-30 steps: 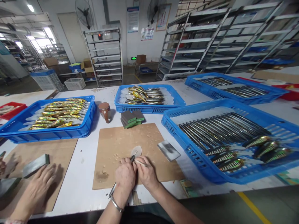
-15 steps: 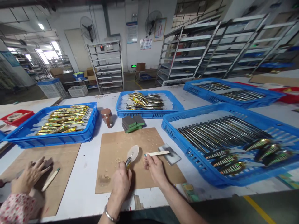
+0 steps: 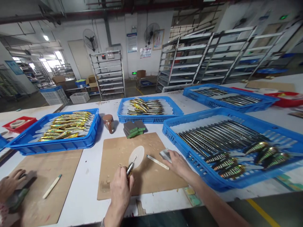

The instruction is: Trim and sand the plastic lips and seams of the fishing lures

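Here, the left hand (image 3: 121,185) clamped on a shiny lure (image 3: 129,168) above the cardboard (image 3: 112,157) on the desk (image 3: 87,178), a pale disc (image 3: 139,154) at its tip, the right hand (image 3: 177,163) well apart, touching a grey block (image 3: 164,154), gripped or not I cannot tell, a slim stick (image 3: 158,162) between.
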Demonstrator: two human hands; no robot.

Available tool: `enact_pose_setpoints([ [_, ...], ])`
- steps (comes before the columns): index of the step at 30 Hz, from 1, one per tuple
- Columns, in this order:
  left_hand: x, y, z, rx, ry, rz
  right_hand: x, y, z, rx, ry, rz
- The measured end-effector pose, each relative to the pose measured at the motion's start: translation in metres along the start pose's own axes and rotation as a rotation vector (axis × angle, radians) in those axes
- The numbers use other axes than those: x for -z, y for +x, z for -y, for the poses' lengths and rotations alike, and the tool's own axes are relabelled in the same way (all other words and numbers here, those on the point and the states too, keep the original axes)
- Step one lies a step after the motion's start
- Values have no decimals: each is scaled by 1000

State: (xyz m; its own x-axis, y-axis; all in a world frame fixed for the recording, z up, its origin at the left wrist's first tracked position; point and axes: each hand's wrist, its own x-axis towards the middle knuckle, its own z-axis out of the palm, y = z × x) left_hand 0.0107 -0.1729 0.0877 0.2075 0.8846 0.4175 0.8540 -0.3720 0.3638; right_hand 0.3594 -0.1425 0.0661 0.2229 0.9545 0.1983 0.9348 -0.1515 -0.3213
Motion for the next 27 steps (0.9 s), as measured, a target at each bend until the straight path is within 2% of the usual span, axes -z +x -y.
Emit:
enact_pose_setpoints([
  [2,1,4,-2,47,54,77,1,4,-1,4,-32,49],
  [5,4,14,-8,151,146,265,7,10,12,23,-69,83],
  [7,4,20,-12,201,184,384,13,12,30,73,-72,75],
  [10,-2,25,-14,242,210,504,20,10,67,237,-36,73],
  [13,-12,23,-13,253,199,518,19,8,103,375,-38,128],
  [15,-15,20,-12,254,179,506,13,11,118,411,-66,171],
  [21,-10,20,-12,286,97,569,-14,21,127,386,-149,212],
  [24,-5,22,-13,317,47,620,-19,7,132,399,-163,214],
  [27,-1,22,-15,329,33,637,-15,-8,140,482,-157,197],
])
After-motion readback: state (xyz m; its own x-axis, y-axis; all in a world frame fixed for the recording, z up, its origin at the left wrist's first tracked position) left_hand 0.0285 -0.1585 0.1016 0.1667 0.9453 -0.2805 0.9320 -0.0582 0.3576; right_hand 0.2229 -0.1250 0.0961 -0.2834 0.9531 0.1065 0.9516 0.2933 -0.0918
